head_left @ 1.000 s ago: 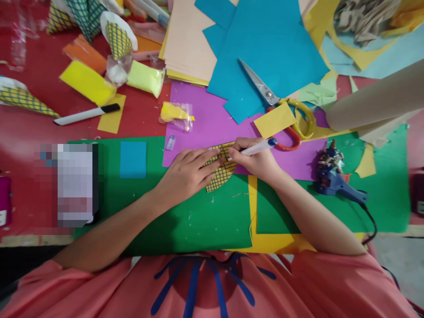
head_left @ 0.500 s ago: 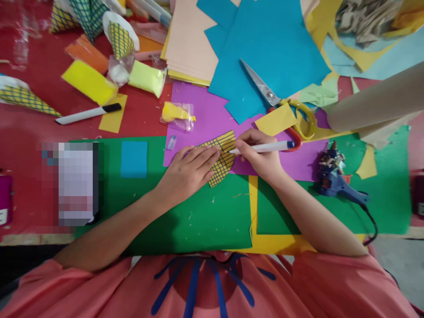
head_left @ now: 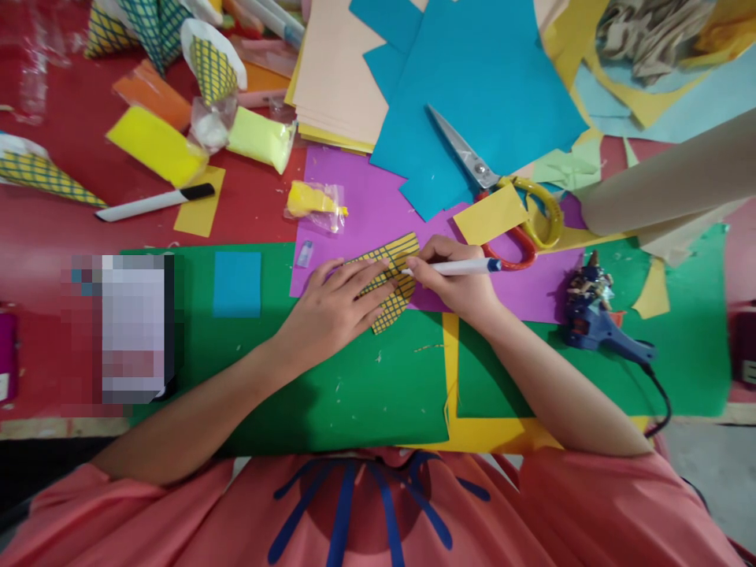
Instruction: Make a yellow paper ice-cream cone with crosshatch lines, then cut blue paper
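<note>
A red surface (head_left: 59,236) carries a green sheet (head_left: 354,386), with a purple sheet (head_left: 378,213) lying partly over it. A yellow cut-out (head_left: 397,272) ruled with a dark grid lies across the edge where the two meet. The left hand (head_left: 334,303) lies flat on its left part, fingers spread, gripping nothing. The right hand (head_left: 457,283) is closed around a white marker (head_left: 457,268), its tip touching the cut-out's right side. Scissors (head_left: 496,185) lie just beyond, a glue gun (head_left: 596,319) to the right.
</note>
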Demonstrator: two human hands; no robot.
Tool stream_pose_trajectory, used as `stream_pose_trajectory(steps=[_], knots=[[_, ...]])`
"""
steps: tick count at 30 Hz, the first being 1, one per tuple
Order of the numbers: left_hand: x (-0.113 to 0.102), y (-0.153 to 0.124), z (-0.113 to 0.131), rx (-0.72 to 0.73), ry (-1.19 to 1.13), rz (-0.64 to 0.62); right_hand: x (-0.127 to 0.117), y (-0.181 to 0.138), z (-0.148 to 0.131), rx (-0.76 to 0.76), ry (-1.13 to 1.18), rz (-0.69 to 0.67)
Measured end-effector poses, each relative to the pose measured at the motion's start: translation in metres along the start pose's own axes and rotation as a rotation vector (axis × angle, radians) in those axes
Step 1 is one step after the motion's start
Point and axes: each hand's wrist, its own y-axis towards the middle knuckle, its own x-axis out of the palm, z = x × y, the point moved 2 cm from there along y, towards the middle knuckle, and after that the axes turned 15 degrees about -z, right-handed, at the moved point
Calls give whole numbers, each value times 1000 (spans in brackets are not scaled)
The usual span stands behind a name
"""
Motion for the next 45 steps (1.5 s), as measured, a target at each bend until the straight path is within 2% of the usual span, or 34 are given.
stream_pose_trajectory(steps=[11,18,36,45], knots=[[-2,0,1,5,12,15,0,2,-7,-24,8,-89],[0,0,0,-84,26,3,-5,-2,-2,35,135,56],[0,0,-1,-77,-17,-19,-1,0,0,-8,-25,-20],[1,-1,-1,-72,-23,-6,-1,1,-4,13,-3,-83]])
